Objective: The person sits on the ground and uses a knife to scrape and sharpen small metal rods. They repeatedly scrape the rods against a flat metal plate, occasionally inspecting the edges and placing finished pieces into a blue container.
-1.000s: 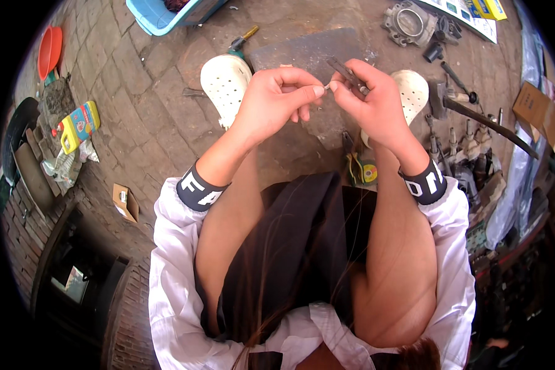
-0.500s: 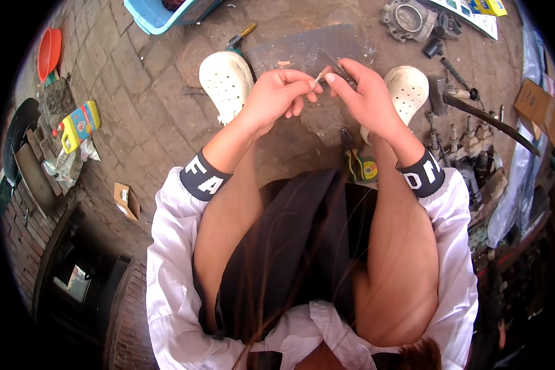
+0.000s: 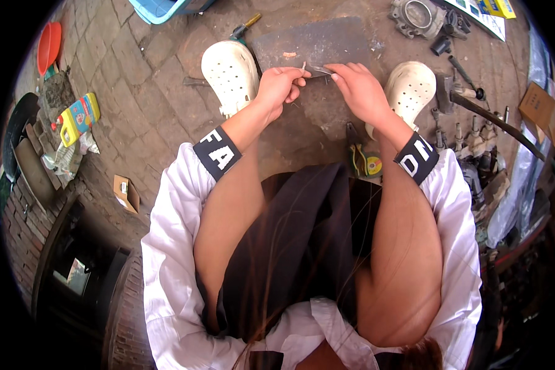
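Observation:
My left hand (image 3: 277,90) is closed, pinching a small, thin, pale brownish piece (image 3: 303,66) that sticks up past the fingertips. My right hand (image 3: 362,90) grips a slim silver metal tool (image 3: 320,69) that looks like tweezers. Its tip points left, close to the small piece; whether they touch I cannot tell. Both hands are above the near edge of a flat grey metal plate (image 3: 327,38) on the ground, between my white clogs. A small pinkish-brown scrap (image 3: 289,55) lies on the plate.
Pliers (image 3: 353,150) and a round yellow item (image 3: 371,165) lie between my feet. Right are a hammer (image 3: 445,98), metal parts (image 3: 415,17) and a cardboard box (image 3: 544,115). A brass-tipped torch (image 3: 245,28), blue tub (image 3: 166,8) and yellow jug (image 3: 80,118) are left.
My hands have drawn slightly apart. The silver tool has turned from slanting up and away to pointing left at the small piece, which now stands more upright in my left fingers.

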Demonstrator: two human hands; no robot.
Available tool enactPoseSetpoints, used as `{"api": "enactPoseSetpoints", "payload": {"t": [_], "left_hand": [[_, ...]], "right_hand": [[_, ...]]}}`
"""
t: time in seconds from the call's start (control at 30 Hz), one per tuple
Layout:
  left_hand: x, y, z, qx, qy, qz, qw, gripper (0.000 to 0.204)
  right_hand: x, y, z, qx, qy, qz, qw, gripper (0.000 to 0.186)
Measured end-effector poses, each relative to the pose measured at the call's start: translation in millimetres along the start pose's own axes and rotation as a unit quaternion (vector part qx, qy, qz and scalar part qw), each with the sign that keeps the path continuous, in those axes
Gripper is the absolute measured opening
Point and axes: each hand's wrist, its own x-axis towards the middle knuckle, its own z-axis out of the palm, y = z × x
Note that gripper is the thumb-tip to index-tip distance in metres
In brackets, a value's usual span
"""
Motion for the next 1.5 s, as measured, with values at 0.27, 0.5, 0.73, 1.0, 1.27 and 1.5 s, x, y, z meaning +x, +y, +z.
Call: {"api": "enactPoseSetpoints", "payload": {"t": [0.27, 0.5, 0.73, 1.0, 1.27, 1.5], "left_hand": [[0.3, 0.0, 9.5, 0.019, 0.033, 0.011, 0.999, 0.019], [1.9, -2.9, 8.8, -0.01, 0.043, 0.002, 0.999, 0.019], [5.7, -3.7, 4.0, -0.04, 0.013, -0.009, 0.999, 0.019], [2.5, -5.7, 7.5, -0.026, 0.031, 0.005, 0.999, 0.019], [3.9, -6.6, 3.7, -0.01, 0.028, 0.004, 1.0, 0.018], [-3.8, -0.7, 11.0, 0.039, 0.031, 0.017, 0.999, 0.017]], "right_hand": [[3.2, -3.0, 9.9, 0.053, -0.006, 0.033, 0.998, 0.027], [7.7, 2.8, 8.6, 0.035, -0.02, 0.022, 0.999, 0.026], [6.5, -5.5, 10.7, -0.024, 0.007, 0.023, 0.999, 0.025], [7.8, 2.3, 9.2, 0.042, -0.009, 0.016, 0.999, 0.024], [7.7, 1.7, 14.1, -0.007, 0.002, 0.001, 1.0, 0.026], [10.8, 5.7, 13.4, 0.23, 0.062, 0.108, 0.965, 0.021]]}}
